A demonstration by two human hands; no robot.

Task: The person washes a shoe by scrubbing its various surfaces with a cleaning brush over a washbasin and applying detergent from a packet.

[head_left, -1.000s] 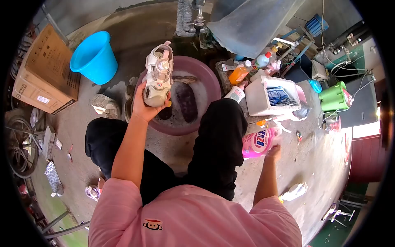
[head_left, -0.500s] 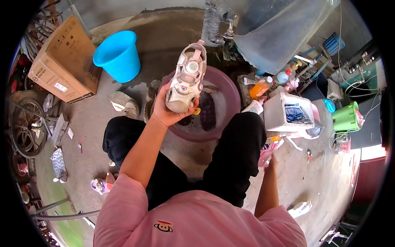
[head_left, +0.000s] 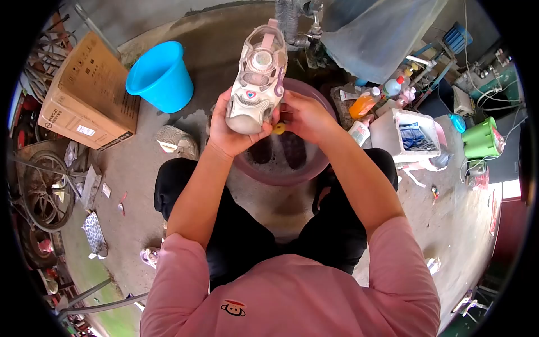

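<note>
A white and pink sandal-like shoe with a round dial and a small heart is held up, toe toward me. My left hand is wrapped round its toe end from the left and below. At the shoe's right side, my right hand has its fingers bent against the edge, beside a small yellow thing. Beneath both hands, a mauve basin holds sudsy water, with dark shoe-shaped items lying in it.
A blue bucket and a cardboard box stand left. A beige shoe lies near my left knee. At right are an orange bottle, a white foam box and a green bucket.
My right hand has let go of the pink detergent packet, which is out of sight, and moved up to the shoe. The shoe has been raised a little in my left hand.
</note>
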